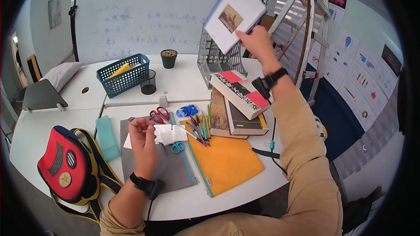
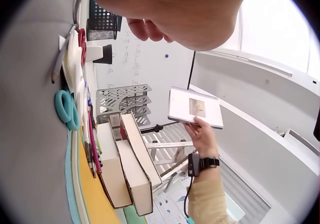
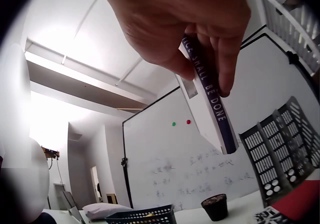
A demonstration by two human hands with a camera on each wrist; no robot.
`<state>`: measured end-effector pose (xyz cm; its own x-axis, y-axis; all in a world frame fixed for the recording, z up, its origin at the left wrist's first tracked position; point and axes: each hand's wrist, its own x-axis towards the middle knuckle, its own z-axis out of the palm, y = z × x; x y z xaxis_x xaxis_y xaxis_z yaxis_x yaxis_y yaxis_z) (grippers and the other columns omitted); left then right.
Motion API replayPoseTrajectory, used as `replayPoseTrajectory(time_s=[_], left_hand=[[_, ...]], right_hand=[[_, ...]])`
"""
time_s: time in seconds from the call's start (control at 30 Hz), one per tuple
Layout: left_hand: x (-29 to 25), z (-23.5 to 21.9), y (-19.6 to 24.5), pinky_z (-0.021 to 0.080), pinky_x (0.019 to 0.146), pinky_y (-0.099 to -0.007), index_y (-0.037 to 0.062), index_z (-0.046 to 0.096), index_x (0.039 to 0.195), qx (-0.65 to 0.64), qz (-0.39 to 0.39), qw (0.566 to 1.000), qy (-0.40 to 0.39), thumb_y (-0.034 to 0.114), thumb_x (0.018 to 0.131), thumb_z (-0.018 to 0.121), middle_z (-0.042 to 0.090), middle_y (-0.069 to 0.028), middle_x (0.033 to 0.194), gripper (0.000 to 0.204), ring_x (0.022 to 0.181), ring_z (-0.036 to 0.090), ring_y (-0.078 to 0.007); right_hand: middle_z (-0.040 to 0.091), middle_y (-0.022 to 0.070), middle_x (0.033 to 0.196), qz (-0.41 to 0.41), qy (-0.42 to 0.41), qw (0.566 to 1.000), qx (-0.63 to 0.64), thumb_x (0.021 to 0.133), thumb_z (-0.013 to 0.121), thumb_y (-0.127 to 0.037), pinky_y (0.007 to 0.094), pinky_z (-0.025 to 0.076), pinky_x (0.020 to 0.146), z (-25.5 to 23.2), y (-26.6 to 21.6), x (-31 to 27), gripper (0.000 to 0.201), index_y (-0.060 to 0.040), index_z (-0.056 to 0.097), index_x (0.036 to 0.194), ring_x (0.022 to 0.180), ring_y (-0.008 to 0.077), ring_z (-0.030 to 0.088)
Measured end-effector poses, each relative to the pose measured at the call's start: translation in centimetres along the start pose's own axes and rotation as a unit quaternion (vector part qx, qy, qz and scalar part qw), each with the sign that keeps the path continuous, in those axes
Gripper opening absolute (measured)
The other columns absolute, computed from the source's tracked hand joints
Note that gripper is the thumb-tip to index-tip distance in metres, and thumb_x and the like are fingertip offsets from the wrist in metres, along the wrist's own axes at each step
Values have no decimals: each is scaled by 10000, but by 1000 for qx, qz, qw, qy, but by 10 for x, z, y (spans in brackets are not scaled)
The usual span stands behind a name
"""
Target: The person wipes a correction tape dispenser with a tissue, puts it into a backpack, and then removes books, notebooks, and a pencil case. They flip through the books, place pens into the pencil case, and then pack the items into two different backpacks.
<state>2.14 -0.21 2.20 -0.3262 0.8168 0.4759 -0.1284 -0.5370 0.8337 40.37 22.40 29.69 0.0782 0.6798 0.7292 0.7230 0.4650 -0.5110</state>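
High in front of the whiteboard, my right hand grips a white-covered book by its spine edge, thumb on the cover. The right wrist view shows the dark spine with the lettering "SHALL BE DONE". Behind the book and lower stands a grey slotted file rack. My left hand hovers above the grey pouch with loosely bent fingers and nothing in them. Beside it lie white cards, red scissors and teal scissors.
Thick books are stacked in front of the rack. Pens lie across an orange pouch. A blue basket, a mesh cup and a potted plant stand farther back. A red backpack sits left; a ladder stands right.
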Motion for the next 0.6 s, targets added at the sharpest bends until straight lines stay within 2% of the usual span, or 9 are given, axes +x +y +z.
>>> replayPoseTrajectory(time_s=[0.1, 0.17, 0.2, 0.23, 0.3, 0.37, 0.4, 0.5, 0.6], left_hand=[[-2, 5, 9, 531, 899, -277, 52, 558, 1361, 32, 0, 999, -7, 11, 1125, 657, 700, -55, 1239, 259, 1057, 644, -113], [-3, 4, 10, 534, 902, -283, 46, 569, 1346, 87, -1, 996, -27, 10, 1115, 665, 710, -55, 1213, 253, 1036, 649, -118], [-3, 7, 11, 546, 904, -299, 35, 597, 1305, 95, 22, 995, -15, 1, 1095, 673, 723, -56, 1166, 226, 1003, 660, -127], [-2, 9, 13, 551, 895, -302, 33, 607, 1289, 98, 30, 995, -16, -5, 1087, 675, 727, -56, 1150, 216, 984, 663, -129], [-5, 11, 19, 561, 876, -308, 28, 627, 1257, 102, 43, 994, -16, -18, 1072, 678, 734, -56, 1116, 197, 946, 668, -132], [-8, 10, 23, 567, 877, -305, 20, 637, 1212, 149, 76, 985, -35, -32, 1056, 683, 744, -65, 1091, 171, 940, 685, -139], [-9, 10, 24, 570, 878, -304, 16, 641, 1189, 171, 93, 980, -46, -39, 1047, 686, 750, -70, 1079, 158, 937, 693, -142], [-12, 10, 25, 578, 863, -306, 5, 674, 1127, 224, 136, 962, -83, -59, 1009, 713, 754, -78, 1030, 140, 910, 704, -152], [-12, 12, 22, 589, 793, -340, 22, 702, 1070, 209, 146, 964, -74, -65, 948, 752, 748, -96, 998, 158, 844, 747, -203]], right_hand=[[850, 243, 885, 93, -31, 994, 41, 885, 832, -235, 412, 680, 792, 43, 40, 22, 363, 82, 857, 1059, 764, 340, 863], [832, 240, 815, 162, -40, 983, -74, 874, 776, -163, 438, 683, 831, 64, 42, 26, 285, 76, 859, 1003, 752, 350, 862], [847, 251, 861, 165, -48, 980, -100, 911, 767, -158, 407, 693, 829, 77, 47, 25, 307, 96, 852, 1061, 785, 350, 875], [852, 230, 853, 185, -35, 973, -134, 917, 774, -170, 418, 690, 846, 88, 48, 23, 302, 100, 851, 1027, 799, 336, 879], [841, 260, 876, 217, -19, 969, -115, 867, 841, -182, 469, 679, 900, 116, 58, 21, 299, 78, 861, 1014, 925, 402, 871], [840, 320, 1035, 191, -2, 972, -140, 865, 865, -182, 500, 669, 958, 151, 85, 21, 312, 76, 860, 1041, 1063, 465, 844], [818, 359, 1167, 187, -22, 970, -152, 858, 866, -157, 518, 651, 1016, 159, 84, 18, 314, 67, 861, 1078, 1166, 503, 805], [813, 354, 1210, 168, -17, 971, -166, 897, 826, -113, 514, 635, 1062, 182, 73, 0, 302, 77, 849, 1130, 1221, 498, 788], [806, 358, 1235, 189, -86, 961, -186, 919, 812, -106, 515, 633, 1071, 210, 96, 0, 292, 90, 843, 1133, 1241, 498, 780]])
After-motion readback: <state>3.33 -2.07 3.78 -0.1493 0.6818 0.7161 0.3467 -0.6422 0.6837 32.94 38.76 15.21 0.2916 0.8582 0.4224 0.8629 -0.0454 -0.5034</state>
